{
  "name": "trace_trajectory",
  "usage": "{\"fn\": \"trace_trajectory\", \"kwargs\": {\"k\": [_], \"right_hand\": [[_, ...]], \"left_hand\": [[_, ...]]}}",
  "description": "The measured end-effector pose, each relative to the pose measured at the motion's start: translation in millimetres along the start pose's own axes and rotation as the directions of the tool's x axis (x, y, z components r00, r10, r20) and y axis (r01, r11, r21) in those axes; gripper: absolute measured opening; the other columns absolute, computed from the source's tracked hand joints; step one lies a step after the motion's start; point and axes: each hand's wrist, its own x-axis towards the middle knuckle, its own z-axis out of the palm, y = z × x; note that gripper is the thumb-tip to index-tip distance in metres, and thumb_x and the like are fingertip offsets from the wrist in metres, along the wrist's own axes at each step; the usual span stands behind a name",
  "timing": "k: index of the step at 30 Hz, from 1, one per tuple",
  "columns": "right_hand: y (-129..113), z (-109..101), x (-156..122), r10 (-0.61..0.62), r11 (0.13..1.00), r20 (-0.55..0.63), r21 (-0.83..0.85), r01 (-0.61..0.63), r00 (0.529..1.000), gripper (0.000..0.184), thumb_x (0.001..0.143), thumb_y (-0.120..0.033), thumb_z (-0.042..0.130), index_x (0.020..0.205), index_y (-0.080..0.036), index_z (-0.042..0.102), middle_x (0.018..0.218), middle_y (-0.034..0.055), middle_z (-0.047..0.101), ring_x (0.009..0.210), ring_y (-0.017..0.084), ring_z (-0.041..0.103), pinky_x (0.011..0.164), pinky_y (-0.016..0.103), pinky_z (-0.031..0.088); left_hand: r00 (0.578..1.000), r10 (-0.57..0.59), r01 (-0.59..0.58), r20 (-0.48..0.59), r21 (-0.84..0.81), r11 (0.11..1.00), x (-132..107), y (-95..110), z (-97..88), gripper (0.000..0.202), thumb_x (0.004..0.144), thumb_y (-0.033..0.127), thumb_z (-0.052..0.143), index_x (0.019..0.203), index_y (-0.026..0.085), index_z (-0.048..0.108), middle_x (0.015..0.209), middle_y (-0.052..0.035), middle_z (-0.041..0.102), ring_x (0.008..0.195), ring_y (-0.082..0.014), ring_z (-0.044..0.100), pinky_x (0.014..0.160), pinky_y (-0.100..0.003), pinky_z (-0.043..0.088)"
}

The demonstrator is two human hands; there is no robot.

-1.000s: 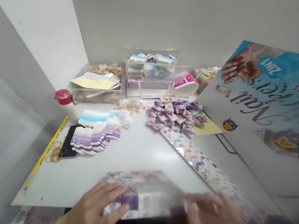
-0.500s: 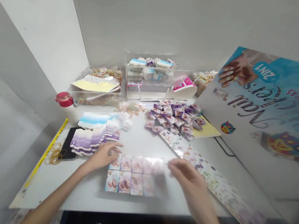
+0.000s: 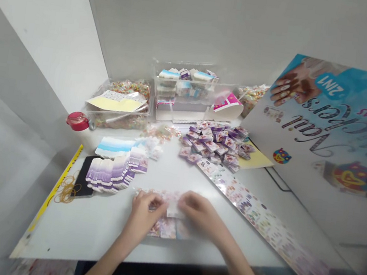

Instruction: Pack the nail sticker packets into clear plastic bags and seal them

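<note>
Both hands are close together over a block of small printed nail sticker cards [image 3: 169,228] laid in rows on the white table. My left hand [image 3: 147,208] covers the left part of the block, its thumb and fingers drawn together. Just to the right, my right hand [image 3: 198,211] is closed in a pinch, blurred by motion. A small pale piece [image 3: 174,209] shows between the two sets of fingertips; whether either hand grips it is not clear. Left of the hands are stacked purple-and-white cards [image 3: 105,174] and blue-and-white cards [image 3: 114,148].
A pile of small purple packets [image 3: 215,144] lies beyond my hands. A long sticker strip [image 3: 246,202] runs down the right, beside a large Nail Stickers box [image 3: 323,144]. Clear bins [image 3: 182,96], a red-lidded bottle [image 3: 80,124], and rubber bands [image 3: 67,189] surround the work.
My left hand has moved right and down onto the cards, from the block's upper left corner. My right hand has moved left, and the hands are now close together.
</note>
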Motion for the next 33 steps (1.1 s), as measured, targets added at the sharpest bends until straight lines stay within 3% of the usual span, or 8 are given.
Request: {"fn": "trace_trajectory", "kwargs": {"k": [4,9,20,25,27,29,31,33], "right_hand": [[-4.1,6.1,4.0,0.015,0.995,0.012,-0.096,-0.013,1.000,0.013,0.080,-0.027,0.047,0.073,-0.018,0.054,0.069,-0.0011,0.056,0.064,0.013,0.050,0.058,0.024,0.037],[-4.5,15.1,5.2,0.072,0.966,-0.036,-0.245,-0.079,0.997,0.013,0.081,-0.026,0.046,0.073,-0.020,0.054,0.068,-0.0020,0.058,0.062,0.013,0.052,0.054,0.023,0.032],[-6.8,22.1,7.6,0.108,0.913,-0.072,-0.387,-0.127,0.992,0.011,0.082,-0.025,0.047,0.076,-0.022,0.056,0.071,-0.0022,0.064,0.065,0.014,0.056,0.054,0.023,0.029],[-6.4,33.3,4.2,0.075,0.811,-0.112,-0.572,-0.126,0.991,0.011,0.084,-0.021,0.044,0.081,-0.022,0.055,0.078,0.0007,0.064,0.070,0.016,0.057,0.054,0.024,0.028],[-4.6,38.0,1.9,0.015,0.761,-0.131,-0.641,-0.096,0.991,0.014,0.086,-0.019,0.043,0.088,-0.022,0.056,0.084,0.0036,0.064,0.073,0.017,0.058,0.055,0.025,0.030],[-2.9,40.5,-0.3,-0.034,0.738,-0.156,-0.670,-0.080,0.987,0.027,0.086,-0.016,0.042,0.108,-0.025,0.055,0.086,0.0036,0.064,0.074,0.018,0.059,0.055,0.025,0.031],[-0.9,40.3,-1.8,-0.060,0.721,-0.218,-0.684,-0.109,0.974,0.045,0.085,-0.016,0.044,0.128,-0.029,0.043,0.090,0.0033,0.062,0.071,0.017,0.059,0.053,0.024,0.031],[2.8,38.8,-2.7,-0.058,0.723,-0.306,-0.670,-0.172,0.950,0.050,0.084,-0.021,0.048,0.132,-0.030,0.039,0.097,0.0050,0.058,0.064,0.016,0.057,0.048,0.023,0.030]], "left_hand": [[1.000,0.014,-0.015,0.009,0.088,0.996,2.2,-1.1,-0.2,0.016,0.080,0.024,0.053,0.065,0.021,0.058,0.070,0.0019,0.064,0.084,-0.0204,0.055,0.092,-0.043,0.031],[0.997,0.046,-0.027,-0.068,0.262,0.965,0.2,-5.3,3.9,0.019,0.080,0.022,0.051,0.062,0.021,0.056,0.069,-0.0005,0.060,0.085,-0.0225,0.051,0.080,-0.039,0.035],[0.996,0.046,-0.017,-0.073,0.354,0.935,1.6,-6.4,7.9,0.019,0.079,0.017,0.050,0.061,0.020,0.053,0.069,-0.0010,0.058,0.084,-0.0228,0.049,0.074,-0.036,0.032],[0.997,0.069,-0.049,-0.034,0.415,0.908,0.3,-5.5,6.9,0.015,0.080,0.017,0.052,0.066,0.020,0.050,0.073,-0.0004,0.057,0.082,-0.0219,0.048,0.074,-0.035,0.032],[0.996,0.082,-0.064,-0.025,0.428,0.901,-1.1,-6.6,5.3,0.013,0.083,0.020,0.051,0.070,0.020,0.049,0.074,-0.0005,0.056,0.082,-0.0216,0.048,0.074,-0.035,0.034],[0.995,0.101,-0.081,-0.022,0.432,0.898,-2.7,-8.2,3.6,0.011,0.086,0.023,0.049,0.075,0.020,0.050,0.076,-0.0010,0.056,0.082,-0.0214,0.049,0.073,-0.035,0.034],[0.991,0.133,-0.110,-0.024,0.431,0.896,-4.6,-9.6,3.4,0.009,0.088,0.023,0.048,0.083,0.020,0.054,0.082,-0.0016,0.057,0.085,-0.0216,0.049,0.075,-0.035,0.035],[0.984,0.172,-0.139,-0.036,0.442,0.886,-7.2,-10.1,5.8,0.011,0.089,0.022,0.049,0.091,0.024,0.060,0.087,-0.0022,0.058,0.088,-0.0219,0.049,0.076,-0.036,0.035]]}}
